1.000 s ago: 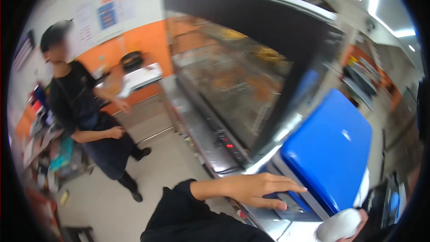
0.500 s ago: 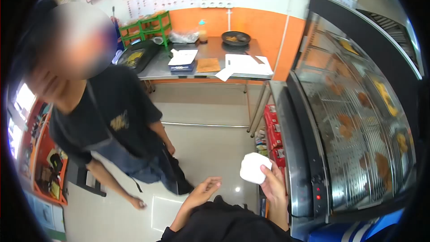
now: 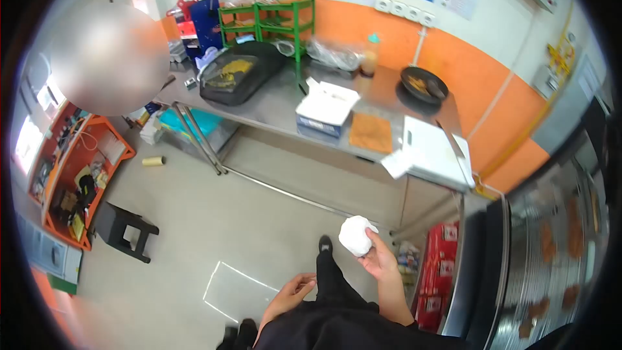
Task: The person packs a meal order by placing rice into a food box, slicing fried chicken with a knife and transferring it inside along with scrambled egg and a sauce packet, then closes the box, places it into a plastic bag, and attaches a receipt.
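Note:
My right hand (image 3: 381, 258) grips a white, roundish thing (image 3: 356, 235) that looks like paper or a paper wrapper, thumb on its near side. It is held out in front of my body above the floor. What it may contain is hidden. My left hand (image 3: 291, 293) hovers low near my waist, its fingers loosely bent and apart from the thumb, with nothing visible in it. A gap separates it from the white thing.
Ahead stands a steel table (image 3: 265, 109) bearing a white-and-blue box (image 3: 321, 126), a black pan (image 3: 424, 84), a white cutting board (image 3: 433, 153) with a knife (image 3: 451, 140), and a green rack (image 3: 285, 23). A glass display case (image 3: 551, 253) is at right, a black stool (image 3: 129, 227) at left.
My view has swung left and closer to the table. The co-worker in the dark shirt is no longer plainly in view. The white thing stays in my right hand; my left fingers are more bent.

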A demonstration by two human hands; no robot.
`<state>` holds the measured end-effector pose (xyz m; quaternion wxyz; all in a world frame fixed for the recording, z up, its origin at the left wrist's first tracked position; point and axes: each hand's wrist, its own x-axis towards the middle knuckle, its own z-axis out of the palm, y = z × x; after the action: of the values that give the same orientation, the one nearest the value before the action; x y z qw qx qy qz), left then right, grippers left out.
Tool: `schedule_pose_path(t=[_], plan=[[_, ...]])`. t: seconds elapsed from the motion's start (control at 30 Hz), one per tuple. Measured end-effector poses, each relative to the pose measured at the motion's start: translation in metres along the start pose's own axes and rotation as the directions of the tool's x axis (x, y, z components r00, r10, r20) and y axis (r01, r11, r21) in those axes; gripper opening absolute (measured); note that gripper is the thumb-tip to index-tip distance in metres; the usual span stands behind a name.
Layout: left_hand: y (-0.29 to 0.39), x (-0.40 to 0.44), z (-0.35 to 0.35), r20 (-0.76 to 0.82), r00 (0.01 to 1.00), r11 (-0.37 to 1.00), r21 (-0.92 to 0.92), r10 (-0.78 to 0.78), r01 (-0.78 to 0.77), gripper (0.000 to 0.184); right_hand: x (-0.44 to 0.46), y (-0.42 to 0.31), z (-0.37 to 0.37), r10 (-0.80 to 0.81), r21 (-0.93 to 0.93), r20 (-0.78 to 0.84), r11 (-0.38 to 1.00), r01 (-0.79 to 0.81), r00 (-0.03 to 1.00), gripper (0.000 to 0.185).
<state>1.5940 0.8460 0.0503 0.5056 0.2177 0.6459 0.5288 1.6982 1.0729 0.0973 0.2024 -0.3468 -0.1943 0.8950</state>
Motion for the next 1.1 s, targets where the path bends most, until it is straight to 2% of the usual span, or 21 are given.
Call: schedule_pose_path(t=[0.1,0.2,0.27,0.3,0.43,0.5,0.57,0.6,0.63,0.67,0.7,0.73,0.77,0.83,0.87,0.9,0.93,1.0,1.03,1.07,1.1], plan=[[0.048,0.076,-0.028,-0.059,0.997,0.996,0.072,-0.054,0.059,0.041,0.105,-0.048,0.021,0.014,-0.090,0.037,0.996,-0.011,0.999,0.046],[0.104,0.148,-0.055,-0.094,0.994,0.993,0.110,0.054,-0.044,0.040,0.191,-0.097,0.062,-0.015,-0.131,0.117,0.991,0.031,0.993,0.051],[0.134,0.188,-0.070,-0.128,0.963,0.970,0.090,0.238,-0.228,0.038,0.243,-0.125,0.098,-0.185,-0.193,0.154,0.958,0.214,0.970,0.051],[0.149,0.203,-0.076,-0.133,0.957,0.965,0.088,0.257,-0.247,0.037,0.268,-0.136,0.112,-0.176,-0.196,0.159,0.959,0.206,0.971,0.051],[0.183,0.253,-0.094,-0.185,0.951,0.968,0.089,0.246,-0.233,0.037,0.337,-0.166,0.156,-0.187,-0.253,0.272,0.932,0.258,0.944,0.056],[0.183,0.279,-0.103,-0.130,0.964,0.973,0.048,0.232,-0.227,0.040,0.363,-0.175,0.170,-0.197,-0.288,0.315,0.912,0.291,0.928,0.058],[0.187,0.303,-0.112,-0.104,0.983,0.985,-0.064,0.153,-0.160,0.044,0.388,-0.185,0.173,-0.129,-0.551,0.377,0.765,0.334,0.917,0.062],[0.190,0.315,-0.116,-0.074,0.994,0.981,-0.172,0.082,-0.094,0.048,0.399,-0.189,0.175,-0.133,-0.552,0.366,0.766,0.330,0.921,0.062],[0.189,0.331,-0.122,-0.051,0.999,0.959,-0.283,0.014,-0.028,0.048,0.410,-0.193,0.178,-0.090,-0.667,0.381,0.663,0.341,0.920,0.061],[0.190,0.349,-0.129,-0.039,0.999,0.959,-0.284,0.009,-0.020,0.048,0.418,-0.195,0.180,-0.045,-0.764,0.389,0.542,0.350,0.920,0.060],[0.192,0.367,-0.137,0.031,0.998,0.860,-0.506,-0.061,0.068,0.045,0.437,-0.195,0.176,0.011,-0.801,0.443,0.454,0.391,0.896,0.059],[0.192,0.384,-0.144,0.114,0.987,0.704,-0.692,-0.115,0.162,0.041,0.453,-0.193,0.169,0.006,-0.805,0.432,0.453,0.382,0.902,0.059],[0.189,0.403,-0.151,0.194,0.971,0.573,-0.784,-0.139,0.239,0.033,0.466,-0.191,0.166,0.147,-0.889,0.414,0.277,0.364,0.898,0.057],[0.179,0.433,-0.165,0.261,0.956,0.501,-0.815,-0.132,0.292,0.035,0.481,-0.187,0.171,0.322,-0.894,0.407,-0.053,0.445,0.855,0.055],[0.179,0.444,-0.173,0.323,0.939,0.430,-0.835,-0.121,0.343,0.037,0.494,-0.181,0.164,0.343,-0.870,0.451,-0.034,0.491,0.824,0.057],[0.184,0.448,-0.182,0.412,0.907,0.488,-0.776,-0.087,0.400,0.041,0.500,-0.176,0.160,0.365,-0.903,0.410,0.038,0.427,0.835,0.059],[0.185,0.451,-0.188,0.420,0.904,0.496,-0.770,-0.078,0.401,0.041,0.495,-0.177,0.166,0.346,-0.863,0.444,-0.083,0.499,0.826,0.060],[0.189,0.460,-0.199,0.548,0.820,0.432,-0.707,-0.166,0.560,0.046,0.487,-0.174,0.171,0.312,-0.881,0.412,-0.104,0.462,0.856,0.059],[0.199,0.465,-0.208,0.559,0.813,0.434,-0.699,-0.162,0.568,0.046,0.483,-0.172,0.173,0.279,-0.865,0.394,-0.209,0.456,0.875,0.058],[0.209,0.468,-0.219,0.617,0.758,0.484,-0.608,-0.211,0.629,0.048,0.480,-0.168,0.174,0.246,-0.842,0.378,-0.309,0.442,0.892,0.057],[0.215,0.472,-0.232,0.664,0.699,0.526,-0.507,-0.267,0.683,0.049,0.475,-0.162,0.172,0.239,-0.846,0.373,-0.309,0.434,0.897,0.057]])
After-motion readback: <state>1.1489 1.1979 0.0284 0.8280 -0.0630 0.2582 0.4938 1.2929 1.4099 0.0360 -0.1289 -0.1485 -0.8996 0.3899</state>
